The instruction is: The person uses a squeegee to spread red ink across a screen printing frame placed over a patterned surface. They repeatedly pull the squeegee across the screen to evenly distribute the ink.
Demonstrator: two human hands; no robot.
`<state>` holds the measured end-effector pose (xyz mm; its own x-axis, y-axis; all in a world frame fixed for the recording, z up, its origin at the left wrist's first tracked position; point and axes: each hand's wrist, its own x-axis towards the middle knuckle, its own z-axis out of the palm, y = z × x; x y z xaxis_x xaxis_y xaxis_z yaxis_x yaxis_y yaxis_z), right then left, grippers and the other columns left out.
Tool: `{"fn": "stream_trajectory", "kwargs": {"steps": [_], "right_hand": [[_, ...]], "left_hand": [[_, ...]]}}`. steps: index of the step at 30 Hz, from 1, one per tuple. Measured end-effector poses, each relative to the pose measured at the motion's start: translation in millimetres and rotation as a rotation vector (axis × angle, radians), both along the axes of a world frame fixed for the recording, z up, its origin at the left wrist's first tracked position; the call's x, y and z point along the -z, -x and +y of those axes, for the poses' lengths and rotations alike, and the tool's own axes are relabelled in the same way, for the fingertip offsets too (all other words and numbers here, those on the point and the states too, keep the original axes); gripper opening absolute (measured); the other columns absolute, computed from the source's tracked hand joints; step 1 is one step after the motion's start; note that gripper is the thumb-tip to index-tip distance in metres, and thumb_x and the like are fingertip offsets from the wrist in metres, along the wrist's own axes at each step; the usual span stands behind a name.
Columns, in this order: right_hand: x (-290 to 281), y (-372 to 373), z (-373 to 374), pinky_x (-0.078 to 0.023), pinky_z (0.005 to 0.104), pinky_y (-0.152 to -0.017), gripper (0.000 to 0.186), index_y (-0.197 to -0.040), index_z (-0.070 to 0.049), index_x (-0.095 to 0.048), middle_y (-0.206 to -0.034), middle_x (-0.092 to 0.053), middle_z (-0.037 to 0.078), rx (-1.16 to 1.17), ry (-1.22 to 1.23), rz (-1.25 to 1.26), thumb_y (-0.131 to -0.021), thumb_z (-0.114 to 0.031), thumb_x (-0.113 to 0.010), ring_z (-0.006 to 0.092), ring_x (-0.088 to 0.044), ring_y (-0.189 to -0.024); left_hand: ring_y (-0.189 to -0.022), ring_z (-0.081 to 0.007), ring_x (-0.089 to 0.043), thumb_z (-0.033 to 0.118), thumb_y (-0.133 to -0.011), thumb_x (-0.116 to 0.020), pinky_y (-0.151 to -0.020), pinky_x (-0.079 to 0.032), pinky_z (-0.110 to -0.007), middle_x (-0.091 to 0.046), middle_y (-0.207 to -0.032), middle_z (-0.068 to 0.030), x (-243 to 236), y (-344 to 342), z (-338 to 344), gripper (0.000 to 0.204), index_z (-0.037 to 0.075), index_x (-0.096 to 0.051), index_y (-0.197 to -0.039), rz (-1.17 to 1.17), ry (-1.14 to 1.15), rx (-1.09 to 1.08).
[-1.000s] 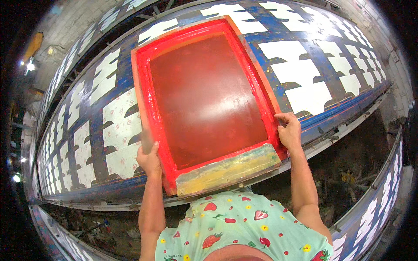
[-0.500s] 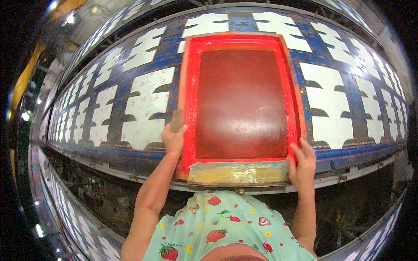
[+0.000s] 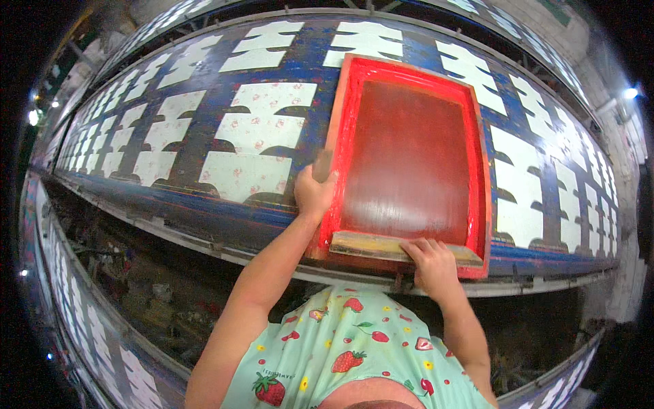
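Observation:
A screen printing frame (image 3: 480, 163) with a red coated border and dark red mesh (image 3: 409, 150) lies on the long blue table. My left hand (image 3: 315, 189) is closed on a worn brown handle (image 3: 325, 161) at the frame's left side. My right hand (image 3: 430, 262) rests with curled fingers on a yellowish, stained bar (image 3: 368, 244) along the frame's near end, gripping it. White cut fabric pieces (image 3: 518, 191) lie in rows to the right; pieces with small pink prints (image 3: 248, 170) lie to the left.
The long table (image 3: 184, 204) curves across the view, with a rail along its near edge. More tables (image 3: 65, 273) with white pieces stand at the lower left, lower right and beyond the far edge. A dark gap with clutter (image 3: 160, 293) lies below the near edge.
The frame has shifted rightward relative to my body and the view. My right hand has left the frame's right side and moved onto the near bar. My left hand still holds the handle.

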<state>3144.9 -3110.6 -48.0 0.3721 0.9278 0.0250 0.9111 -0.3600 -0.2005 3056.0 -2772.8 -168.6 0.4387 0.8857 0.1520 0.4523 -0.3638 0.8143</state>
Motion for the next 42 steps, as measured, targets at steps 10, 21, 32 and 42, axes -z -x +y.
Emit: {"fn": "stream_trajectory", "kwargs": {"steps": [10, 21, 32, 42], "right_hand": [[-16, 10, 7, -0.063, 0.0528, -0.091, 0.043, -0.129, -0.013, -0.080, -0.116, -0.081, 0.015, 0.136, 0.264, 0.079, -0.087, -0.003, -0.074, 0.0379, -0.078, -0.109], [32, 11, 15, -0.059, 0.0489, -0.098, 0.051, -0.129, -0.014, -0.080, -0.123, -0.079, 0.010, 0.123, -0.125, -0.097, -0.081, 0.001, -0.073, 0.0339, -0.076, -0.112], [61, -175, 144, -0.062, 0.0481, -0.086, 0.031, -0.118, -0.014, -0.079, -0.107, -0.078, 0.014, 0.103, -0.152, -0.308, -0.089, -0.008, -0.070, 0.0336, -0.078, -0.100], [79, -375, 267, -0.067, 0.0521, -0.088, 0.031, -0.125, -0.018, -0.080, -0.110, -0.081, 0.017, 0.117, -0.113, -0.368, -0.099, -0.015, -0.064, 0.0360, -0.082, -0.102]], "left_hand": [[-0.137, -0.0481, -0.063, 0.042, -0.110, -0.066, -0.120, -0.047, -0.054, -0.068, -0.144, -0.0340, 11, -5, 5, 0.063, -0.010, -0.064, -0.147, -0.182, 0.016, 0.029], [-0.140, -0.0441, -0.065, 0.042, -0.117, -0.057, -0.121, -0.047, -0.048, -0.068, -0.150, -0.0311, 7, -4, 4, 0.061, -0.008, -0.064, -0.150, -0.191, 0.107, 0.049], [-0.142, -0.0430, -0.064, 0.035, -0.115, -0.060, -0.121, -0.047, -0.048, -0.068, -0.149, -0.0301, -5, -1, 0, 0.056, -0.008, -0.062, -0.151, -0.102, 0.081, 0.014], [-0.136, -0.0359, -0.067, 0.025, -0.115, -0.062, -0.117, -0.050, -0.045, -0.071, -0.146, -0.0259, -11, -1, -9, 0.048, -0.007, -0.063, -0.150, -0.103, 0.120, -0.015]]}}
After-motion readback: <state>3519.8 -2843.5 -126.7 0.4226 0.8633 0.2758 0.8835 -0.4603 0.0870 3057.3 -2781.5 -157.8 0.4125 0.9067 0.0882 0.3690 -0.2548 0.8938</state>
